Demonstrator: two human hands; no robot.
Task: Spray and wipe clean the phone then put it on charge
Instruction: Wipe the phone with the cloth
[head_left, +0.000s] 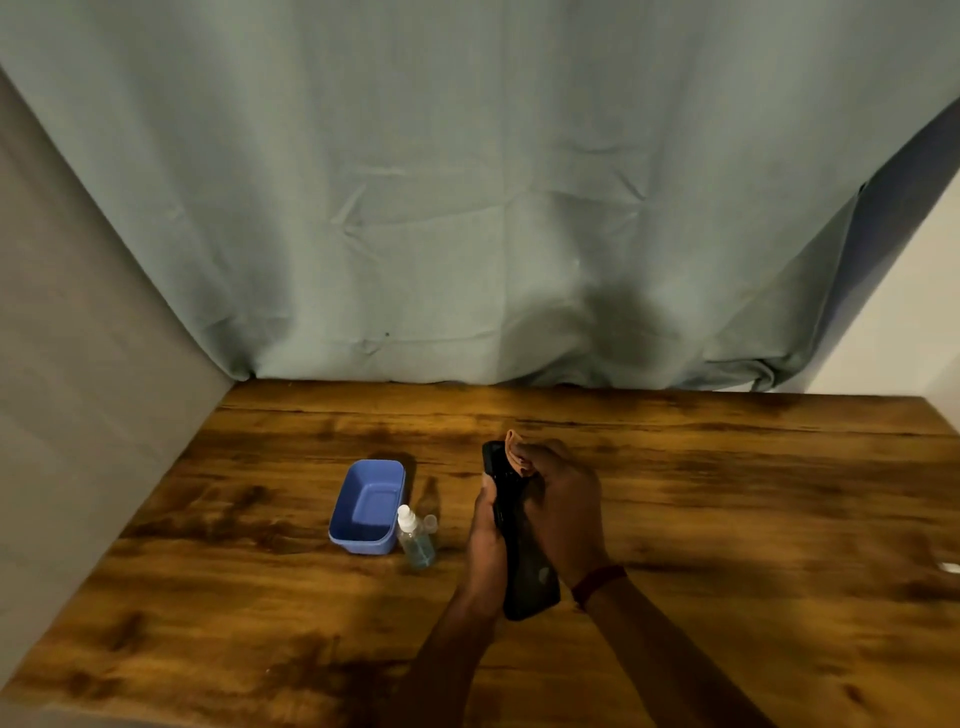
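- The phone (531, 584) is black. It is held above the table (727, 493), right of the tub (363, 544) and well apart from it, with its long side pointing away from the person.
- The left hand (485, 525) grips the phone's edge on the tub side, its fingers curled round that edge at about mid-length.
- The right hand (563, 509) is on the phone's other side, farther from the tub. Its fingers are bent and hold an orange cloth (519, 454) against the far end of the phone.
- A corner of the cloth sticks up past the right hand's fingers.
- A red band (600, 578) sits on the right wrist.
- The tub is blue and rectangular, and stands open side up on the table.
- A small clear bottle (415, 543) with bluish liquid and a white spray top stands upright just beside the tub's right near corner.
- A small clear cap (430, 521) stands just right of the bottle, still close to the tub.
- A grey-green curtain (467, 182) hangs beyond the tub, behind the table's far edge.
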